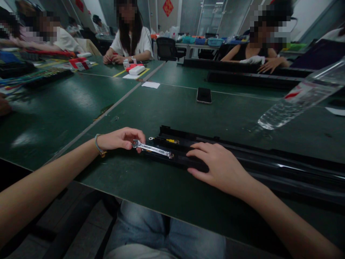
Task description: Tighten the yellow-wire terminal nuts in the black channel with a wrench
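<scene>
Your left hand (126, 139) holds the slim, shiny silver metal wrench (155, 148) by its open-jawed end, thumb and fingers drawn narrow around it. The wrench points from there toward your right hand, its far end at a small, round, brass-coloured fastener (172, 155) in the gap between your hands. Whether that end is fully seated, you cannot tell from here.

Your right hand (217, 163) holds no tool: it lies palm down, fingers loosely spread and bent, over the long, black, channelled housing (265, 155), which runs away to the right beyond your wrist. How hard it presses does not show.

To work the wrench well, you would do best to settle its far end squarely over the fastener before putting any force on it, and to keep the shaft level so it does not ride up. Your grip at the very end of the shaft should give good leverage, so a gentle, even pull is likely enough. Let your right hand steady the housing against the dark green tabletop (161, 190), fingertips out of the wrench's sweep.

Mind the small silver ring terminal (151, 139) and short yellow sleeve (170, 140) just beyond the wrench; a careless swing could catch them.
</scene>
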### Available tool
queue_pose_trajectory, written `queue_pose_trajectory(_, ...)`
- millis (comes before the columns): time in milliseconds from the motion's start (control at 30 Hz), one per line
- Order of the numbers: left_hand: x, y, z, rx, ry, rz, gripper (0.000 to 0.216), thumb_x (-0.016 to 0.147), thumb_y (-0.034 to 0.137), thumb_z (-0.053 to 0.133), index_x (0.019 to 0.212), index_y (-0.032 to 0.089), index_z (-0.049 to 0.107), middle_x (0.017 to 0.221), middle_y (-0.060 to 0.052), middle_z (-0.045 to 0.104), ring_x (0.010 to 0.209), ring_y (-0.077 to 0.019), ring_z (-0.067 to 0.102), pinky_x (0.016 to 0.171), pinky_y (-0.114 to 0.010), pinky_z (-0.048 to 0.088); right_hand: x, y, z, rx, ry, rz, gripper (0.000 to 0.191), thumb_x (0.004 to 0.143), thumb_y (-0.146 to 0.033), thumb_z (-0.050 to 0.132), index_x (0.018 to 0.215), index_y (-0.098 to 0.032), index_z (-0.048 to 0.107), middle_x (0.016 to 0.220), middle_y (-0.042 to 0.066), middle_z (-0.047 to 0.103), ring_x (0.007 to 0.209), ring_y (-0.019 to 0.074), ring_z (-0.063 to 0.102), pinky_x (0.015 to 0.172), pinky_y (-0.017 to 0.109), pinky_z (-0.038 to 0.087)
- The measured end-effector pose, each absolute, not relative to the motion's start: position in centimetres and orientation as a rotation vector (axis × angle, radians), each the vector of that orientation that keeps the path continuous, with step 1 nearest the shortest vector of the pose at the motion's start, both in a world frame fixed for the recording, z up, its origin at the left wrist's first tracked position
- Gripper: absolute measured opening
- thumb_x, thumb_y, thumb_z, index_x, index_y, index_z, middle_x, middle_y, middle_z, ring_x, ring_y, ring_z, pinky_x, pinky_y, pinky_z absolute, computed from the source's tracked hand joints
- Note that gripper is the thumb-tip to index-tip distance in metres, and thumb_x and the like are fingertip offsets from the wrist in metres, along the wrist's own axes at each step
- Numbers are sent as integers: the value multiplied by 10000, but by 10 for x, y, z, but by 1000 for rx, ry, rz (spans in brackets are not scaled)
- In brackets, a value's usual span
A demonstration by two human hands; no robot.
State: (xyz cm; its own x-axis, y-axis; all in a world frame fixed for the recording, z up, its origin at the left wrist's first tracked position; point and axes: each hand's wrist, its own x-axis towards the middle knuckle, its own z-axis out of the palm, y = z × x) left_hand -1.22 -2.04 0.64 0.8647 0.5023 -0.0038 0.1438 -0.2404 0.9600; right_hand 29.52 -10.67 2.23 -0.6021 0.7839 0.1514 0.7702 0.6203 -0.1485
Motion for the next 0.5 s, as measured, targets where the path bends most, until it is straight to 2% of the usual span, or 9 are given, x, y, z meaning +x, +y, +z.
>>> queue_pose_trajectory(500,-13,-18,5,1766,406,386,296,711,391,649,881,154,594,753,-53,571,702,-156,529,627,-253,441,295,-106,21,-1287,-2643,108,317,767,-395,503,1011,-208,582,1107,62,558,984,225,503,810,394,384)
